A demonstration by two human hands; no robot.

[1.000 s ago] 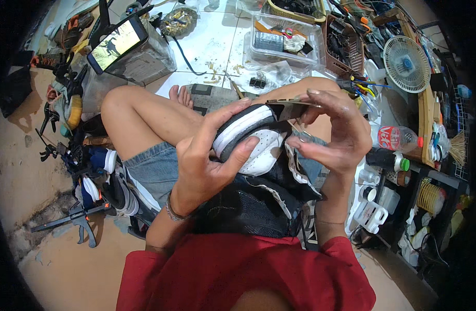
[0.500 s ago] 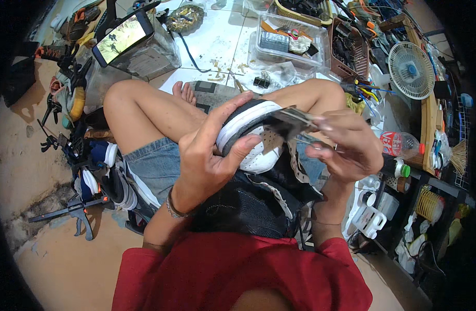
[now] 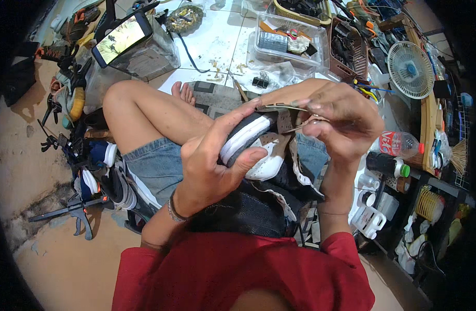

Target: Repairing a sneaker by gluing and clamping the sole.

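Observation:
A shoe [image 3: 264,158] with a white perforated toe, a white side band and a dark sole lies across my lap. My left hand [image 3: 209,155] is wrapped round its toe end, thumb on the white band and fingers along the sole. Right of the toe, my right hand [image 3: 347,116] pinches the metal handles of what looks like a large binder clip [image 3: 286,120]. The clip's dark body is at the toe's edge; whether its jaws touch the shoe is hard to tell. The dark, loose upper [image 3: 243,205] of the shoe spreads towards my red shirt.
A smaller black binder clip [image 3: 260,80] lies on the floor ahead, near a clear plastic box [image 3: 321,57]. A phone [image 3: 122,39] leans on a box at far left. Shoes and clamps [image 3: 80,210] line the left side. On the right stand a fan [image 3: 411,70] and bottles [image 3: 398,144].
My right hand and the binder clip have risen slightly away from me and turned, the clip's handles now showing edge-on. The shoe has shifted a little right in my left hand.

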